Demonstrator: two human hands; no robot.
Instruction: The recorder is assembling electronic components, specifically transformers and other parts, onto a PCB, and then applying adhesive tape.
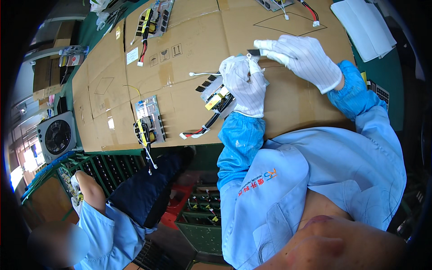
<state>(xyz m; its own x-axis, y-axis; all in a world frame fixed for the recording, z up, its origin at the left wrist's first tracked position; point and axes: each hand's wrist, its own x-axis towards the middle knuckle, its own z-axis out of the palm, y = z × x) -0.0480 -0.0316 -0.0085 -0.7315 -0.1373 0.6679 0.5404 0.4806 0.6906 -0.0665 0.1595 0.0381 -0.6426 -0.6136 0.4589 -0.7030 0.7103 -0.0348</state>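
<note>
My left hand (245, 85), in a white striped glove, is closed over the right end of a circuit board (209, 91) on the cardboard. Its fingers pinch a white wire (249, 56) whose small looped end sticks up between them. The board carries black parts, a yellow-taped part and a black, red and white cable (204, 127) running toward the near edge. Just right of it, my gloved right hand (303, 60) is raised with fingers together, closed on a small dark flat piece (254, 52) close to the loop. What lies under my left palm is hidden.
More circuit boards with cables lie on the cardboard: one at left (150, 119), one at far left (155, 20), one at the far edge (272, 4). White sheets (364, 29) lie at right. A fan (57, 136) and a co-worker in blue (110, 234) are at left.
</note>
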